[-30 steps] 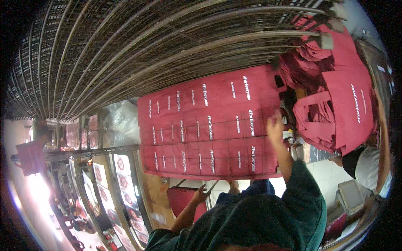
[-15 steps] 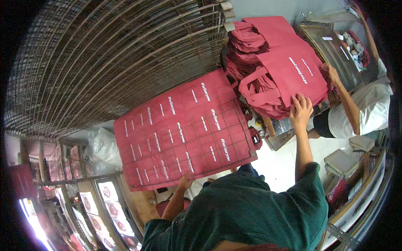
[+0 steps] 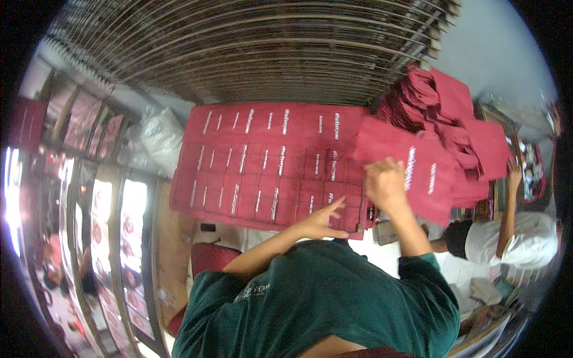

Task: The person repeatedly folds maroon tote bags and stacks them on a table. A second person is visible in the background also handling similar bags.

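A red fabric tote bag [image 3: 391, 143] with white print hangs from my right hand [image 3: 387, 186], whose fingers are closed on its left edge, blurred by motion. It spans between the stack of red bags [image 3: 486, 143] and the wire drying rack. On the rack's grid [image 3: 300, 206], several red printed bags [image 3: 256, 161] lie side by side, overlapping. My left hand [image 3: 325, 221] is over the rack's near right corner, fingers spread, nothing in them.
Many more wire shelves [image 3: 268, 59] are raised above the rack. At the right, another person in a white shirt [image 3: 519, 238] has a hand [image 3: 514, 173] beside the stack. Clear plastic [image 3: 161, 137] bulges behind the rack's left end. Framed panels [image 3: 134, 238] stand at the left.
My right hand has pulled a bag off the stack toward the rack. My left hand has left the rack's front edge and moved right, opening. The view has turned.
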A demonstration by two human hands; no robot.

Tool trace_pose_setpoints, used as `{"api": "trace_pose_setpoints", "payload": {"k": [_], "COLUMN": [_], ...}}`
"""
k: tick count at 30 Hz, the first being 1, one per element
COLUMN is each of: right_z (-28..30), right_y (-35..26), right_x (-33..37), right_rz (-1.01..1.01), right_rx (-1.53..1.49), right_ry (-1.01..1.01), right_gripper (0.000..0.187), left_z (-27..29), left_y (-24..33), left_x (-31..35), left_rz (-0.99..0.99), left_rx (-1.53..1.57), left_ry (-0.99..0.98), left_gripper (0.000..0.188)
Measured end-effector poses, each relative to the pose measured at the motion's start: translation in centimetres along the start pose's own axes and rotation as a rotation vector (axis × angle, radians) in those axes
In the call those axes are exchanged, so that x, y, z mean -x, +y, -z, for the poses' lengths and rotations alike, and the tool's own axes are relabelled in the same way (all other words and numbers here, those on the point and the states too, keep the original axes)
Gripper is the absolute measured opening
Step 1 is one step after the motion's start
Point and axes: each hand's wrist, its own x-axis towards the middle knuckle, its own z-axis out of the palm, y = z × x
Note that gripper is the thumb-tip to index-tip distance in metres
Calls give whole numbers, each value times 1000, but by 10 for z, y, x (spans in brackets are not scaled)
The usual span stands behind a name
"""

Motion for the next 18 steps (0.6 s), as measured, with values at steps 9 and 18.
{"api": "trace_pose_setpoints", "payload": {"k": [9, 18], "right_z": [-29, -74], "right_y": [-122, -120], "right_x": [-48, -51], "right_rz": [213, -278], "right_rx": [-441, -843], "right_ry": [18, 249], "right_gripper": [26, 51], "left_z": [28, 103], "left_y": [22, 24], "left_x": [13, 99], "left_rz": [-369, -319], "left_rx": [-191, 597], "left_ry": [946, 1303], "left_gripper": [44, 23]}}
